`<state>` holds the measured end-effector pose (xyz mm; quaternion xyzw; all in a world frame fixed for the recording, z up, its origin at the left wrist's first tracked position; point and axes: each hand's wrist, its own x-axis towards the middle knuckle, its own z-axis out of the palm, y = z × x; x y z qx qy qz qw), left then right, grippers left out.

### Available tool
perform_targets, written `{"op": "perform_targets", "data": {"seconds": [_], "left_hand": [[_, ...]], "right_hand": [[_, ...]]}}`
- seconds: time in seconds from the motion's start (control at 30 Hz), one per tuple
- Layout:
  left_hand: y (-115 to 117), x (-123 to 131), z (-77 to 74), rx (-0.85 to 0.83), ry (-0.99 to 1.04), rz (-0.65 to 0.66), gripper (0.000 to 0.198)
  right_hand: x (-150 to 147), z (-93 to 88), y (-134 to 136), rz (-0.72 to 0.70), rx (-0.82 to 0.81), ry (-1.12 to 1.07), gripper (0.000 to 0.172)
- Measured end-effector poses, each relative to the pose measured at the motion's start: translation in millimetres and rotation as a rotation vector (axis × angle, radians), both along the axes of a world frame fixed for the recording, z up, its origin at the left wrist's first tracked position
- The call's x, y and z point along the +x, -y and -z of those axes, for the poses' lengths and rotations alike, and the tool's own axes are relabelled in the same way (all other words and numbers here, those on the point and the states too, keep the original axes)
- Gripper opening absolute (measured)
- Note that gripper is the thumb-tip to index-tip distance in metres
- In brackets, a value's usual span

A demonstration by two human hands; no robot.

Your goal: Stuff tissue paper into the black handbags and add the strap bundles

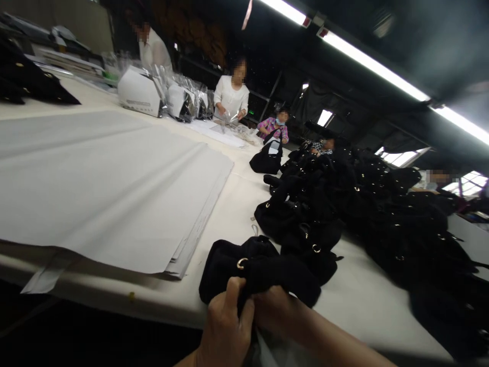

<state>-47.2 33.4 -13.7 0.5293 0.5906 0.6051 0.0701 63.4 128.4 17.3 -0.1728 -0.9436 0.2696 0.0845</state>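
A black fabric bag (263, 272) with a gold ring lies at the near edge of the white table (237, 204). My left hand (225, 326) grips its near edge, thumb up and fingers curled into the cloth. Pressed against it from the right, my right hand (277, 308) is closed on the same bag. Something pale, perhaps paper or plastic, shows just below my hands; I cannot make it out.
A thick stack of large white paper sheets (103, 188) covers the table's left. A heap of black bags (362, 214) fills the right. Far down the table, several people work near clear-wrapped packages (183, 102) and a white box (139, 92).
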Motion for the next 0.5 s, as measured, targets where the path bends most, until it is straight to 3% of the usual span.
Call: {"op": "perform_targets", "data": {"seconds": [0.13, 0.2, 0.33, 0.43, 0.5], "left_hand": [[-8, -22, 7.3, -0.015, -0.006, -0.089, 0.015], [-15, -39, 8.5, -0.080, 0.090, -0.125, 0.022], [-26, -67, -0.7, -0.268, 0.359, -0.189, 0.050], [-35, -75, -15.7, -0.304, 0.541, -0.221, 0.062], [-41, -74, -24.6, -0.265, 0.587, -0.241, 0.069]], "right_hand": [[-20, -5.7, -14, -0.056, -0.108, 0.023, 0.031], [-21, -22.3, -9, -0.056, -0.173, -0.021, 0.035], [3, -94.7, 31, -0.007, -0.239, -0.265, 0.044], [36, -152.4, 60, 0.120, -0.308, -0.428, 0.044], [59, -169.3, 73, 0.157, -0.349, -0.473, 0.046]]}}
